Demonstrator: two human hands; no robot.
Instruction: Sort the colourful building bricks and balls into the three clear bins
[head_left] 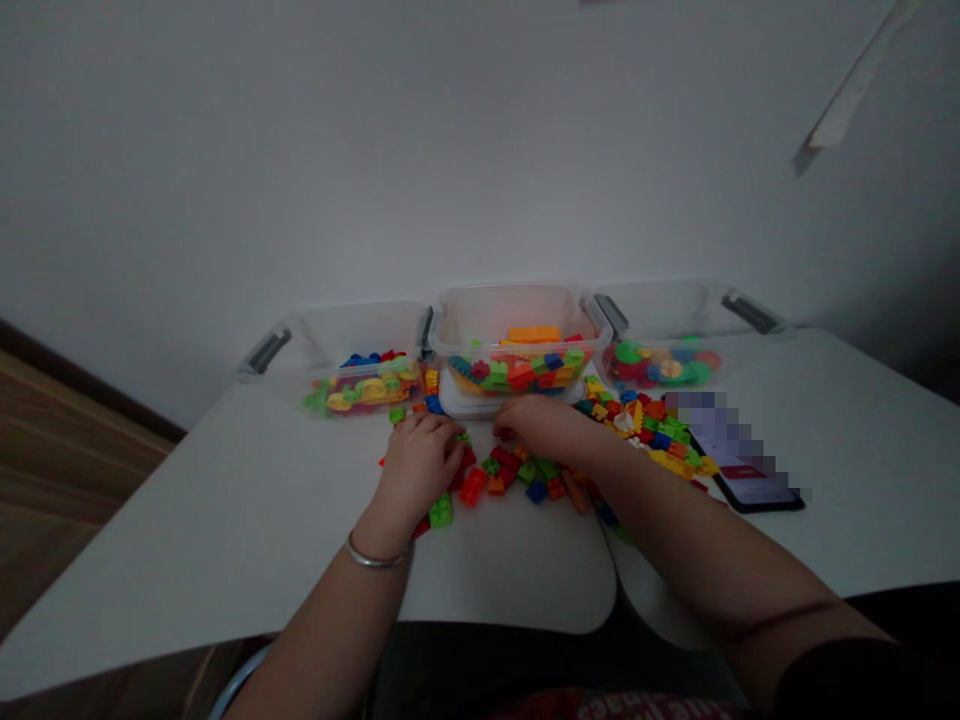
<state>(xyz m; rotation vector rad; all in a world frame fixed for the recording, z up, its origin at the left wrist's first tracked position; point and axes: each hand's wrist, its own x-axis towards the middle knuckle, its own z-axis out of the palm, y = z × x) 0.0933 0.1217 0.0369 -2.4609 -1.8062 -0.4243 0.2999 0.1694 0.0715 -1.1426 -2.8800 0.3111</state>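
My left hand (422, 450) rests low over the left side of a pile of toy building bricks (506, 464) on the white table. Its fingers are bent but apart from the thumb, and I see no brick held in it. Red and green bricks (441, 510) lie by its palm and wrist. Above the back of the pile, my right hand (541, 424) reaches in front of the middle clear box (517, 345). Its fingers are curled together; whatever they hold is hidden. Blue, orange and red bricks lie below this hand.
A left clear box (360, 330) and a right clear box (664, 310) hold colourful plastic pieces. A white lid (469, 402) lies under the middle box. More bricks (660, 425) spread beside a phone (750, 470). The wall stands behind; two tabletops (517, 590) meet at the front.
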